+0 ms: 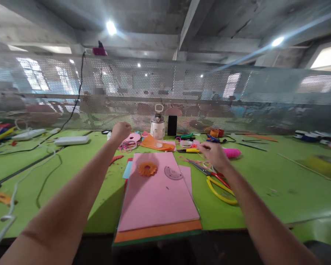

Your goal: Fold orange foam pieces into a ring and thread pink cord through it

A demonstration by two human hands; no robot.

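Observation:
My left hand [121,131] is raised over the far left of the work area, its fingers curled closed; what they hold, if anything, is hidden. Beside it lie a pink paper ring [132,137] and loops of pink cord [128,146]. My right hand [214,154] is pinched closed near a yellow cutter knife [192,150] and above large scissors [222,191] with yellow and red handles; I cannot make out what is in its fingers. Between my arms, a fringed orange paper ring [147,169] and a clear protractor [173,173] rest on pink paper sheets [158,204].
Folded orange paper [156,142], a white bottle [157,129] and an upright black phone [172,125] stand at the back. A pink yarn roll [232,152] is right of my hand. A white power strip [71,140] and cables lie left. A perforated metal screen [143,84] closes the table's far side.

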